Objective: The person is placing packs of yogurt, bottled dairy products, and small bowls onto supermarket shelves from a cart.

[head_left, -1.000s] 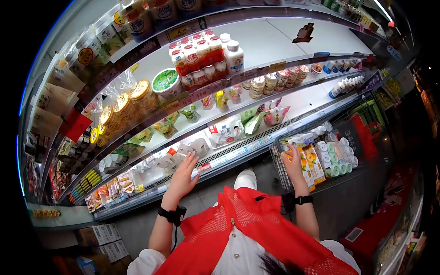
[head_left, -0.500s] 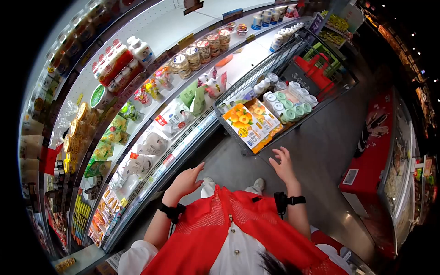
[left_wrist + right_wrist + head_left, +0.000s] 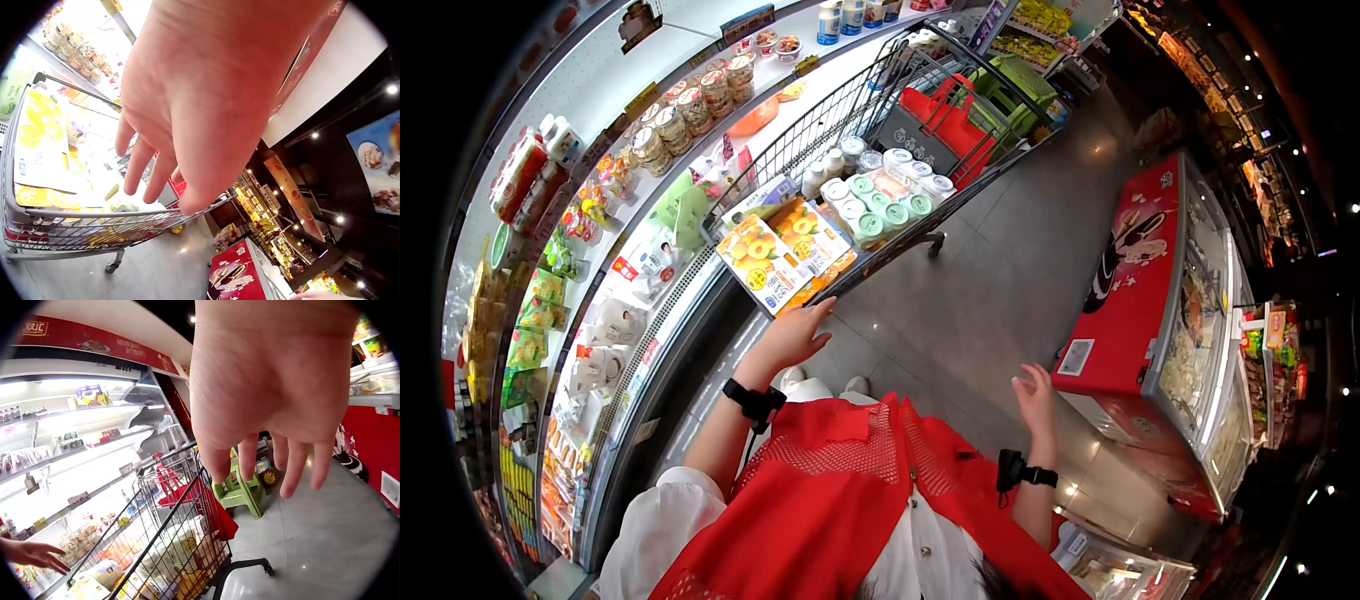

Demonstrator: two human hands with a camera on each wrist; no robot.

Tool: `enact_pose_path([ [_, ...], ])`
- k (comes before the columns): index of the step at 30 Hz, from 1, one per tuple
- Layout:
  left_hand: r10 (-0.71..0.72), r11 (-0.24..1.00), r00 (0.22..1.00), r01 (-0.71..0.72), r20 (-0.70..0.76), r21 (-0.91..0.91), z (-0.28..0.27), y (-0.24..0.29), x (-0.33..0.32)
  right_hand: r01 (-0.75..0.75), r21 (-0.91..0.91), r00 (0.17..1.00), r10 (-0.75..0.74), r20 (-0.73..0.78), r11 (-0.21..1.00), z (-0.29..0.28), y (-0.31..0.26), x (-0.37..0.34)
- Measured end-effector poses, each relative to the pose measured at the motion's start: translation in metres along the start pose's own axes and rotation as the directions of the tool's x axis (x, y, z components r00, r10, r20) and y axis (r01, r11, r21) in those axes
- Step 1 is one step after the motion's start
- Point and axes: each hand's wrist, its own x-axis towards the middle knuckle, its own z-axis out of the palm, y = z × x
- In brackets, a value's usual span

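A wire shopping cart (image 3: 112, 226) stands ahead, against the chilled shelf. My left hand (image 3: 793, 337) is at its near corner in the head view, fingers relaxed and outstretched, overlapping the bottom of a carton with orange fruit pictures (image 3: 755, 255). Behind the cartons in the cart are several packs of cups with green and white lids (image 3: 885, 212) and white bottles (image 3: 820, 176). My right hand (image 3: 1034, 400) hangs over the floor to the right, fingers loosely bent, holding nothing. In the right wrist view, its fingers overlap a green stool (image 3: 244, 497) farther off.
Along the left runs the lit chilled shelf (image 3: 625, 235) with bagged and tubbed goods. On the right stands a red-sided glass freezer (image 3: 1115, 270). Grey tiled floor (image 3: 960, 310) lies between them. A red child seat (image 3: 948, 125) sits in the cart's far end.
My view has swung right, so the shelf and cart shift left in it. The right hand, over the cart's near end earlier, is now off to its right; the left is at the cart's corner.
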Motion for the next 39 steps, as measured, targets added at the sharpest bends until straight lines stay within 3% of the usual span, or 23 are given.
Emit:
enact_pose_path([
  [2,-0.011,0.999,0.999,0.014,-0.053,0.048,-0.001,-0.003,0.015,-0.001,-0.006,0.999,0.001,0.035,1.0,0.006,0.005,0.021],
  [4,-0.27,0.952,0.951,0.287,-0.153,0.104,-0.007,-0.006,0.028,-0.002,-0.012,0.998,0.003,0.07,1.0,0.019,0.0,0.044],
  [7,-0.434,0.883,0.874,0.461,-0.221,0.092,-0.011,-0.032,0.047,0.083,0.041,0.98,-0.089,0.177,0.996,0.05,-0.024,0.09],
  [10,-0.498,0.845,0.838,0.527,-0.226,0.092,-0.015,-0.057,0.07,0.098,0.067,0.938,-0.114,0.326,0.993,0.075,-0.067,0.141],
  [12,-0.534,0.818,0.822,0.561,-0.198,0.124,-0.019,-0.073,0.091,0.286,0.017,0.877,-0.269,0.398,0.958,0.091,-0.085,0.179],
  [13,-0.587,0.787,0.795,0.604,-0.153,0.121,-0.033,-0.067,0.106,0.289,0.015,0.871,-0.269,0.411,0.957,0.097,-0.102,0.194],
  [15,-0.529,0.816,0.822,0.561,-0.211,0.141,-0.03,-0.086,0.128,0.329,0.075,0.817,-0.324,0.478,0.941,0.106,-0.131,0.224],
  [16,-0.544,0.807,0.813,0.575,-0.209,0.135,-0.03,-0.091,0.145,0.396,0.106,0.794,-0.398,0.46,0.912,0.112,-0.138,0.244],
  [19,-0.479,0.848,0.84,0.518,-0.256,0.112,-0.037,-0.094,0.196,0.389,0.077,0.797,-0.377,0.472,0.918,0.122,-0.166,0.295],
  [21,-0.581,0.805,0.81,0.586,-0.071,0.09,-0.045,-0.091,0.233,0.447,0.049,0.784,-0.417,0.46,0.893,0.131,-0.189,0.335],
  [24,-0.619,0.782,0.785,0.619,-0.03,0.078,-0.025,-0.11,0.277,0.538,0.03,0.755,-0.497,0.427,0.843,0.16,-0.215,0.405],
  [26,-0.653,0.752,0.757,0.652,-0.028,0.096,-0.012,-0.125,0.303,0.563,0.117,0.731,-0.559,0.391,0.818,0.196,-0.213,0.452],
  [29,-0.706,0.7,0.707,0.705,-0.032,0.113,0.018,-0.149,0.333,0.53,0.094,0.688,-0.492,0.533,0.843,0.231,-0.196,0.488],
  [33,-0.656,0.694,0.693,0.71,-0.298,0.122,0.065,-0.208,0.374,0.437,0.142,0.655,-0.422,0.626,0.888,0.253,-0.163,0.51],
  [35,-0.666,0.643,0.633,0.755,-0.395,0.126,0.092,-0.237,0.386,0.381,0.15,0.639,-0.376,0.67,0.913,0.258,-0.145,0.508],
  [37,-0.801,0.51,0.503,0.857,-0.326,0.069,0.105,-0.256,0.4,0.265,0.131,0.612,-0.272,0.743,0.955,0.262,-0.127,0.506],
  [39,-0.832,0.481,0.455,0.877,-0.318,-0.002,0.115,-0.274,0.408,0.252,0.143,0.585,-0.269,0.765,0.957,0.264,-0.12,0.503],
])
